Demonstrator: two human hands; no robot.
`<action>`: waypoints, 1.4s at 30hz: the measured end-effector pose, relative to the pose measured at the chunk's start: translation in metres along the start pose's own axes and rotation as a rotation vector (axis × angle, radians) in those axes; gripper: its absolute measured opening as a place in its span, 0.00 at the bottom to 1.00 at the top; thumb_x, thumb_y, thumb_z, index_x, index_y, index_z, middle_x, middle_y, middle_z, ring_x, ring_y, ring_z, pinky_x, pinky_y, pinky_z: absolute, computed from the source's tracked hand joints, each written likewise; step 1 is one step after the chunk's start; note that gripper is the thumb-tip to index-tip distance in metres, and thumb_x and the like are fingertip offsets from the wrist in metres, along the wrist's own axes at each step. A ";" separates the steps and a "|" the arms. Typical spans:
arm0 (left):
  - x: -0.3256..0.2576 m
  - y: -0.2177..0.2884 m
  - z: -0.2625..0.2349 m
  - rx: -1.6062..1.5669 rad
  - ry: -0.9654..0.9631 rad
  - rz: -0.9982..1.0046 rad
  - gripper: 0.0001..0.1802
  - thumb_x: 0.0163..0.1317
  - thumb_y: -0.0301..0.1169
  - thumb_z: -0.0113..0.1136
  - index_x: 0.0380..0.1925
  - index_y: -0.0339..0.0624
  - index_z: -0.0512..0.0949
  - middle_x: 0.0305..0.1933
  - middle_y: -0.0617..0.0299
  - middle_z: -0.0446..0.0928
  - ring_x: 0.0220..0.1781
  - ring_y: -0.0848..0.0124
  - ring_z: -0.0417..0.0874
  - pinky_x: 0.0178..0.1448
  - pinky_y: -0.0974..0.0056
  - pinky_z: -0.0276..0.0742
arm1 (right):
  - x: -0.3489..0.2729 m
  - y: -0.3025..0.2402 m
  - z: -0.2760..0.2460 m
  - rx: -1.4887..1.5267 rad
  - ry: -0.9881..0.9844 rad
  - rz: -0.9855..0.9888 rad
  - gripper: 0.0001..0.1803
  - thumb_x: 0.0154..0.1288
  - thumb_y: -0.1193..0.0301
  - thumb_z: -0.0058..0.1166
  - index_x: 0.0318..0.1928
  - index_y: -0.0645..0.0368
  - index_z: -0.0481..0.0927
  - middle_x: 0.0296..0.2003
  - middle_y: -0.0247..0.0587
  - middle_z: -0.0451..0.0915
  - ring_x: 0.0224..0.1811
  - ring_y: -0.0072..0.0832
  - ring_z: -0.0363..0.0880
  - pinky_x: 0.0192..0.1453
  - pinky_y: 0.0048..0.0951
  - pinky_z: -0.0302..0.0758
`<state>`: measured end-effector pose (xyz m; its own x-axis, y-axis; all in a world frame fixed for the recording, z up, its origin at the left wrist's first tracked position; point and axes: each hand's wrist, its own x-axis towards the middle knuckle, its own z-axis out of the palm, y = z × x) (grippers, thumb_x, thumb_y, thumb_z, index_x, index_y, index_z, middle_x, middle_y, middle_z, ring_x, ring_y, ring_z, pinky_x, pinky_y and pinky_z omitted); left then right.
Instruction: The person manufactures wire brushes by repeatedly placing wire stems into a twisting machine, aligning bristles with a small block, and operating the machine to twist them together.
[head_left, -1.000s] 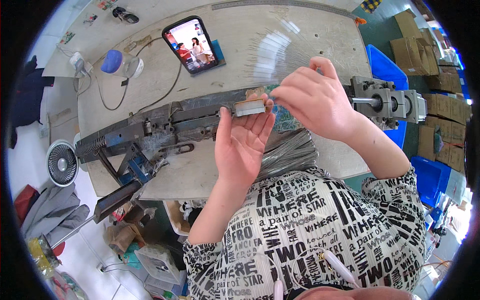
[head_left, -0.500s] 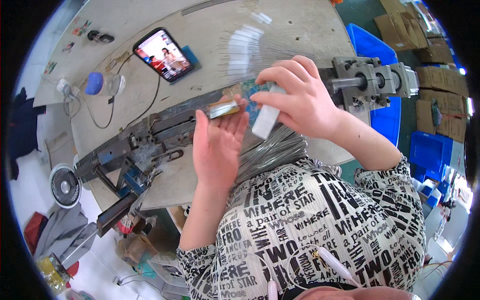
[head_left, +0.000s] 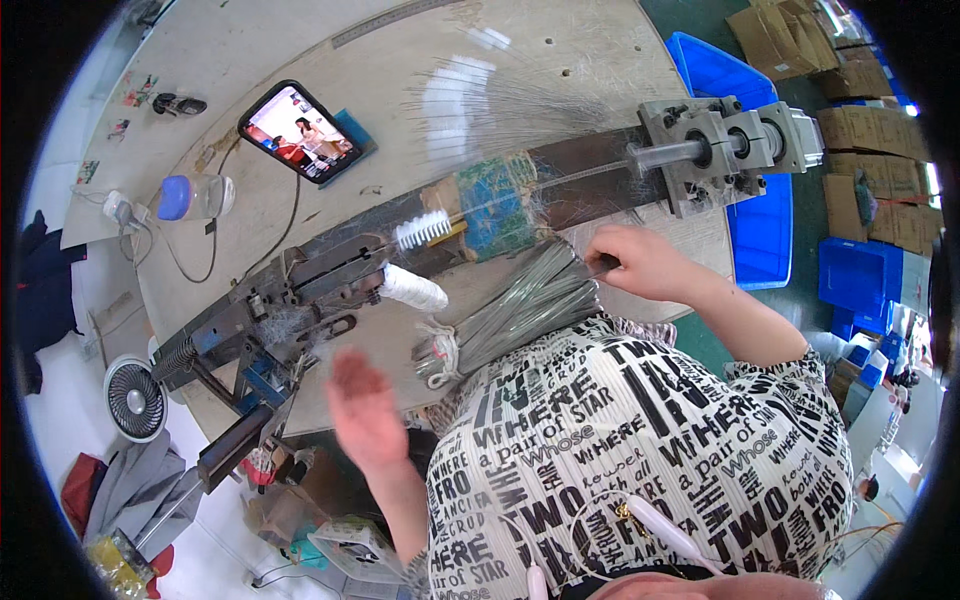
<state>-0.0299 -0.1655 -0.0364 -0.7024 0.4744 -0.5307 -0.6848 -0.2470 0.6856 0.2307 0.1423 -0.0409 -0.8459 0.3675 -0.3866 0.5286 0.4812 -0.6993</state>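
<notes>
In the head view, a bundle of thin grey wires (head_left: 515, 305) lies on the near side of the counter (head_left: 395, 85), right against the person's printed shirt (head_left: 640, 430). Its long axis slants: the end tied with white string (head_left: 442, 355) points lower left, the other end upper right, toward the right hand (head_left: 638, 262). That hand's fingers are curled in beside this end, with a small dark piece showing at the fingertips; whether it is grasped, I cannot tell. The left hand (head_left: 368, 410) is blurred, released and holding nothing, over the front edge and left of the tied end.

Beyond the bundle, a white bristled coil (head_left: 422, 229) sits on the dark rail (head_left: 585, 185), its length roughly following the rail. A white roll (head_left: 413, 288) lies between coil and bundle, pointing lower right.

The rail, running lower left to upper right, bounds the bundle on the far side; the shirt bounds the near side. A strip of counter surface separates the right hand from the metal bearing block (head_left: 700, 150). Past the right edge stands a blue bin (head_left: 765, 235).
</notes>
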 end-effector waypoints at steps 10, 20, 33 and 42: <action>-0.011 0.093 -0.180 -0.113 0.690 0.456 0.17 0.70 0.40 0.53 0.49 0.39 0.67 0.41 0.57 0.72 0.41 0.68 0.75 0.46 0.64 0.74 | 0.001 -0.006 0.006 -0.057 0.070 -0.034 0.09 0.53 0.74 0.54 0.37 0.56 0.77 0.35 0.43 0.80 0.40 0.43 0.79 0.44 0.40 0.75; -0.012 0.022 -0.098 -0.006 0.584 0.268 0.15 0.71 0.43 0.51 0.43 0.41 0.73 0.36 0.64 0.74 0.39 0.71 0.75 0.45 0.68 0.72 | -0.012 -0.011 0.023 0.038 0.098 0.090 0.11 0.64 0.64 0.57 0.39 0.59 0.76 0.34 0.44 0.79 0.37 0.40 0.79 0.42 0.37 0.74; 0.008 -0.032 0.133 1.402 -0.752 1.085 0.20 0.53 0.26 0.66 0.48 0.45 0.77 0.48 0.60 0.78 0.49 0.60 0.79 0.53 0.58 0.73 | -0.038 -0.019 -0.044 0.270 0.695 -0.011 0.05 0.63 0.75 0.56 0.35 0.64 0.78 0.29 0.40 0.79 0.31 0.31 0.77 0.36 0.26 0.72; 0.016 -0.029 0.133 1.000 -1.019 0.089 0.23 0.60 0.37 0.65 0.52 0.38 0.74 0.39 0.58 0.79 0.38 0.69 0.79 0.44 0.66 0.73 | -0.003 -0.121 -0.077 0.164 0.481 -0.727 0.10 0.61 0.76 0.52 0.41 0.66 0.80 0.35 0.48 0.83 0.31 0.35 0.81 0.37 0.34 0.76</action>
<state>0.0045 -0.0382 0.0021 0.0020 0.9840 -0.1783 0.0765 0.1777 0.9811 0.1748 0.1438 0.0909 -0.8279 0.3278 0.4552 -0.1757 0.6191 -0.7654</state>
